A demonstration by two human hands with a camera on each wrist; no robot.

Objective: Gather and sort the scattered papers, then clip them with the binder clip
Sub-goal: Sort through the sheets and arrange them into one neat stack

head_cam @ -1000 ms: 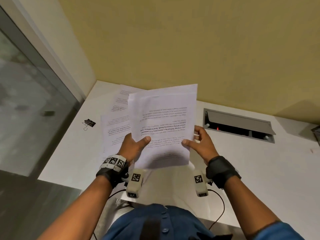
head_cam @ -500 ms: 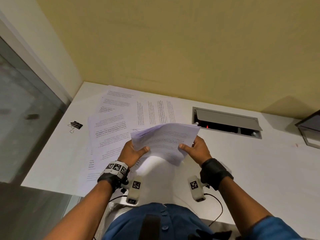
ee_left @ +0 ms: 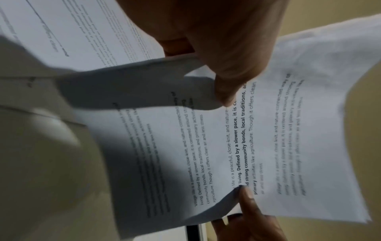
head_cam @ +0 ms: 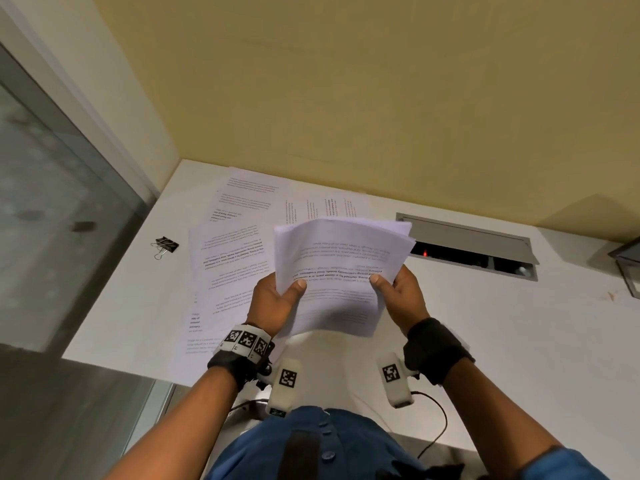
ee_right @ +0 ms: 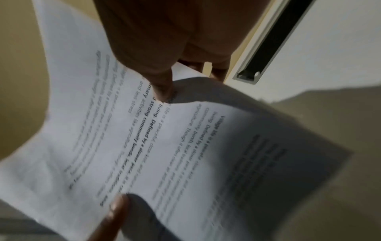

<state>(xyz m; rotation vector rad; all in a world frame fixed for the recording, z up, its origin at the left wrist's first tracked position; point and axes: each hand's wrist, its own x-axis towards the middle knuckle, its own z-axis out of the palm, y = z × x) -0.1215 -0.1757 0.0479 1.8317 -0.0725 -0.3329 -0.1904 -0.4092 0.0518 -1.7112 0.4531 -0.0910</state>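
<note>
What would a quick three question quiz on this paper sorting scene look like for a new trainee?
1. True or false: the binder clip is already clamped on the held stack.
2. Which hands hold that stack? A) left only B) right only C) both
3. Fill in: more loose sheets lie on the ___.

Key
1. False; the clip lies alone on the desk, left of the sheets.
2. C; the left hand and right hand each pinch a side edge, thumbs on top.
3. Desk.

Head view looks steeply down over the worktop point(head_cam: 485, 341); both wrist views, very close, share the held papers point(ee_left: 268, 130).
</note>
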